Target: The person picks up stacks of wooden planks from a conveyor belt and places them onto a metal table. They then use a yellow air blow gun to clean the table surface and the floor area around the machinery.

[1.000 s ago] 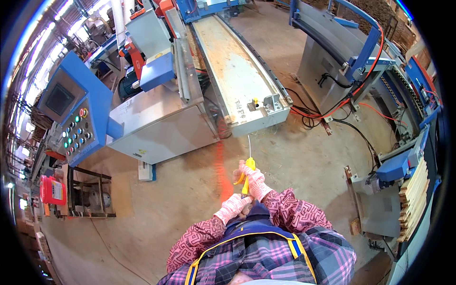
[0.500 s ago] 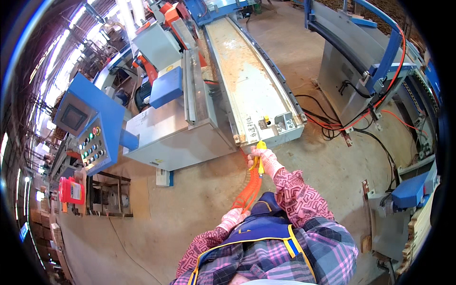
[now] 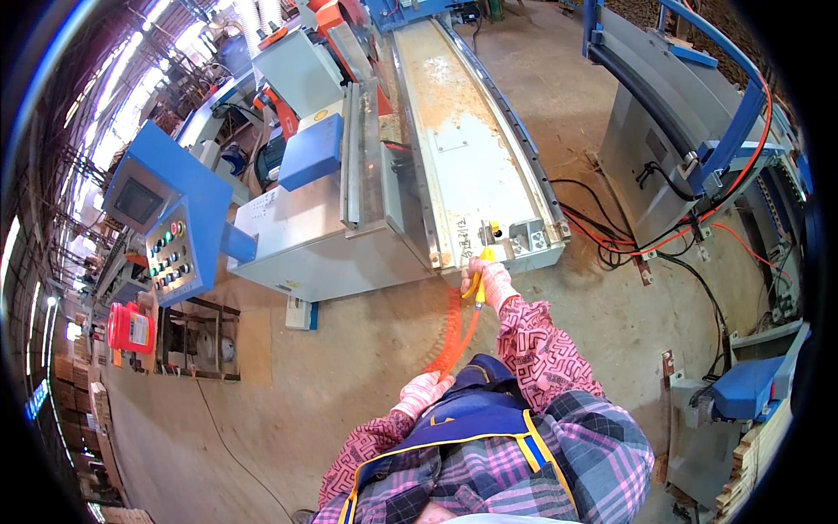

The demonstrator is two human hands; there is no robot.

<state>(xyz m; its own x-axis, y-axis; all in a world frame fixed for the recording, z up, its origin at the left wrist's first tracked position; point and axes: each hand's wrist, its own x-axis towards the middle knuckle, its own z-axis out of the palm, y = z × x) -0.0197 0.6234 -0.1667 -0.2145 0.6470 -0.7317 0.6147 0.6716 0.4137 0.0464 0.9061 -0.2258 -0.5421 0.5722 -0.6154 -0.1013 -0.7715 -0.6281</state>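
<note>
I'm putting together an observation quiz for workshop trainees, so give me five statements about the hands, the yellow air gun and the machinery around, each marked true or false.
1. The right hand grips a yellow air gun. True.
2. The left hand also grips the air gun. False: the left hand holds the orange hose, lower in the view.
3. Brown dust lies on the long machine bed. True.
4. The red bucket is to the right of the machine bed. False: the red bucket is far to its left.
5. The blue control panel carries a screen and rows of buttons. True.
</note>
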